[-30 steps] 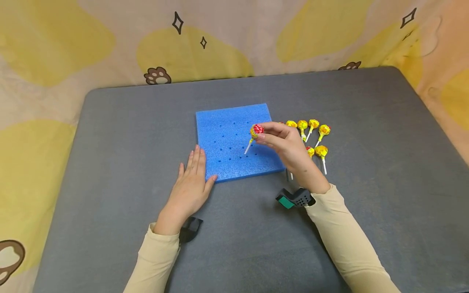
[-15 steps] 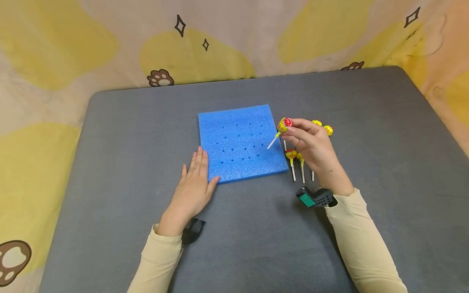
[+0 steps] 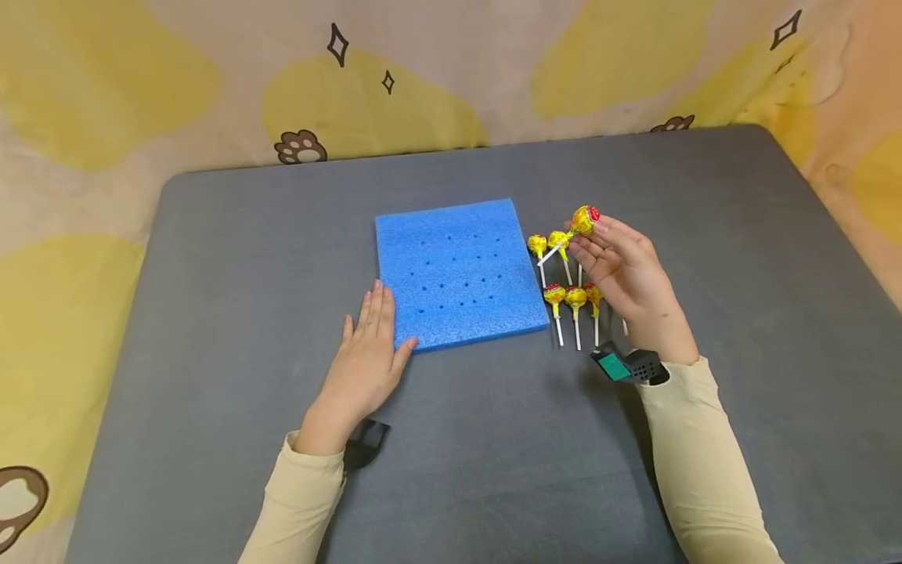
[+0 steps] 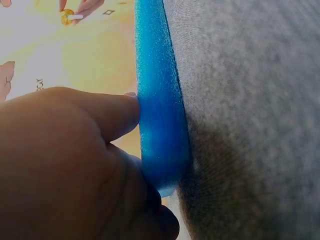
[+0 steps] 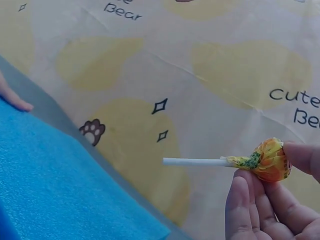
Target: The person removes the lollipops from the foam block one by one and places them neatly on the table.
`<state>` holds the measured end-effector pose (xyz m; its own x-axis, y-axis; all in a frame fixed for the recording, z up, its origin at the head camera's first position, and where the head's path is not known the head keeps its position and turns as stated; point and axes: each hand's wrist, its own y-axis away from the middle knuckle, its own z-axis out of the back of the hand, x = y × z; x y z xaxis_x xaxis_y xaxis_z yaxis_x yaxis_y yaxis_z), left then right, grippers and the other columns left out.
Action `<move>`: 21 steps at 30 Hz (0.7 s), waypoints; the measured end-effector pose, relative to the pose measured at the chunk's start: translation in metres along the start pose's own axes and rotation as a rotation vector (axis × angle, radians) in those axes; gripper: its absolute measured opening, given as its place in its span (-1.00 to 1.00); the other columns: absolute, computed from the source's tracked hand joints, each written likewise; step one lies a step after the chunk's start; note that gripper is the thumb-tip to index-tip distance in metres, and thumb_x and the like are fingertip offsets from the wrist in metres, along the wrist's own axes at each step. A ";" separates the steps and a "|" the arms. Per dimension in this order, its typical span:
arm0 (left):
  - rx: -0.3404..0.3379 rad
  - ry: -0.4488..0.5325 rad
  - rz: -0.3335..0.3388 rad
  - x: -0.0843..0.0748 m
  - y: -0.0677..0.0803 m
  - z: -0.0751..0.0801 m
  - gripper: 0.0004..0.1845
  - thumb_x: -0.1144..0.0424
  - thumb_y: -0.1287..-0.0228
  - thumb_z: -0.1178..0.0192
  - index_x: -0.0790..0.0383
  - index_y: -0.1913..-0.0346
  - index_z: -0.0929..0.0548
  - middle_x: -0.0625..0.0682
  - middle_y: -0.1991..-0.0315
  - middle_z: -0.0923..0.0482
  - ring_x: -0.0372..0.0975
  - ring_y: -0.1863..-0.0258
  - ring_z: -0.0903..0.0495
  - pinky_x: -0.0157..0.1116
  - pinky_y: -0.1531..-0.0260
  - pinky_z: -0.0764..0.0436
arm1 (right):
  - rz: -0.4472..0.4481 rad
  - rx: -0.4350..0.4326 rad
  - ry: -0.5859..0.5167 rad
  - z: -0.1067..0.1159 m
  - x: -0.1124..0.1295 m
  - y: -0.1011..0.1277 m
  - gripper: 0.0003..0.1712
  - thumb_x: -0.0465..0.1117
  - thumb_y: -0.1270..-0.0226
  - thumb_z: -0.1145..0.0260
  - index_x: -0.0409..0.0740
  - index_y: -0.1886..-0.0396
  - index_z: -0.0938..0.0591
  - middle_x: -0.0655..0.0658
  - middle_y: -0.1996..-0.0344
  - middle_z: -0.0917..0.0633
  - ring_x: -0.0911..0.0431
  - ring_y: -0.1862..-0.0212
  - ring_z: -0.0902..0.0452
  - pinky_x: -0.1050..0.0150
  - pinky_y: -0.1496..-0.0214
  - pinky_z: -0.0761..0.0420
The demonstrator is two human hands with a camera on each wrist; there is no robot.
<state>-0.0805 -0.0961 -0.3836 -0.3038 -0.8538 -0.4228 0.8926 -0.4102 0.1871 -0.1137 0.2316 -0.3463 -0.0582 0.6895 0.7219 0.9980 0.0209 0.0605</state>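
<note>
My right hand [image 3: 632, 270] pinches a lollipop [image 3: 583, 220] in a yellow and red wrapper, above the table. In the right wrist view, thumb and fingers grip the wrapped head [image 5: 271, 161], and its white stick points left. My left hand [image 3: 361, 372] lies along the left front corner of a blue foam board [image 3: 458, 227] dotted with small holes. Its fingers are straight; in the left wrist view its thumb touches the edge of the foam [image 4: 160, 100]. Several more lollipops [image 3: 554, 295] lie right of the board, some of them hidden behind my right hand.
The board and lollipops rest on a grey table [image 3: 268, 251]. Behind the table's far edge hangs a patterned yellow and cream cloth [image 3: 437, 70]. A black wrist camera [image 3: 627, 365] sits on the right wrist, close above the table.
My right hand has carried the lollipop rightward from over the foam board to above the lollipops on the table. The left hand and the board have stayed in place.
</note>
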 end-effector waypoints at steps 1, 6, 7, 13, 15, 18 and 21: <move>0.000 0.002 -0.001 0.000 0.000 0.000 -0.21 0.00 -0.47 0.12 0.37 -0.47 0.24 0.18 -0.49 0.43 -0.02 -0.46 0.36 0.13 -0.33 0.19 | -0.004 0.001 -0.021 0.002 0.001 0.000 -0.81 -0.40 -0.39 -0.09 -0.39 0.19 -0.63 -0.24 0.22 -0.64 0.00 0.21 -0.55 0.31 0.03 -0.56; 0.002 0.003 -0.002 0.001 -0.001 -0.001 -0.21 0.00 -0.47 0.12 0.37 -0.47 0.25 0.18 -0.49 0.44 -0.02 -0.46 0.36 0.13 -0.33 0.19 | -0.047 -0.010 -0.143 0.010 0.004 -0.002 -0.80 -0.40 -0.40 -0.08 -0.43 0.14 -0.58 -0.29 0.16 -0.61 -0.01 0.16 -0.54 0.29 0.01 -0.56; 0.000 0.005 -0.002 0.001 0.000 -0.001 -0.21 0.00 -0.47 0.12 0.37 -0.47 0.24 0.18 -0.49 0.43 -0.01 -0.46 0.36 0.13 -0.33 0.19 | -0.058 -0.018 -0.165 0.011 0.005 -0.003 -0.80 -0.41 -0.39 -0.09 -0.44 0.14 -0.58 -0.29 0.16 -0.61 -0.02 0.16 -0.55 0.29 0.02 -0.57; -0.010 0.013 -0.011 0.001 0.000 -0.001 -0.22 0.01 -0.48 0.13 0.39 -0.46 0.24 0.20 -0.49 0.41 0.00 -0.46 0.34 0.13 -0.33 0.18 | -0.085 -0.080 -0.211 0.014 0.007 -0.004 -0.82 -0.43 -0.35 -0.14 -0.46 0.18 -0.61 -0.31 0.20 -0.65 -0.04 0.18 -0.59 0.26 0.04 -0.59; -0.009 0.014 -0.010 0.001 0.000 -0.001 -0.22 0.01 -0.48 0.13 0.39 -0.46 0.23 0.20 -0.49 0.41 0.00 -0.46 0.34 0.13 -0.33 0.18 | -0.085 -0.103 -0.213 0.014 0.006 -0.005 -0.83 -0.44 -0.34 -0.15 -0.46 0.20 -0.62 -0.31 0.22 -0.66 -0.04 0.20 -0.60 0.26 0.05 -0.59; -0.004 0.013 -0.009 0.001 0.000 -0.001 -0.21 0.01 -0.48 0.13 0.39 -0.46 0.23 0.20 -0.49 0.42 -0.01 -0.46 0.35 0.13 -0.33 0.19 | -0.064 -0.135 -0.194 0.014 0.007 -0.004 -0.85 -0.45 -0.31 -0.19 -0.46 0.23 -0.63 -0.31 0.24 -0.67 -0.04 0.21 -0.61 0.26 0.07 -0.60; -0.005 0.009 -0.008 0.001 0.000 -0.001 -0.21 0.00 -0.48 0.13 0.39 -0.46 0.24 0.19 -0.49 0.42 -0.02 -0.46 0.35 0.13 -0.33 0.19 | -0.026 -0.164 -0.165 0.016 0.011 -0.003 -0.87 -0.46 -0.28 -0.21 -0.46 0.25 -0.64 -0.31 0.24 -0.67 -0.03 0.20 -0.61 0.26 0.06 -0.60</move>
<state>-0.0805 -0.0965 -0.3851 -0.3082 -0.8477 -0.4318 0.8919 -0.4154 0.1789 -0.1165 0.2502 -0.3495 -0.0656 0.7995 0.5971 0.9777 -0.0682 0.1987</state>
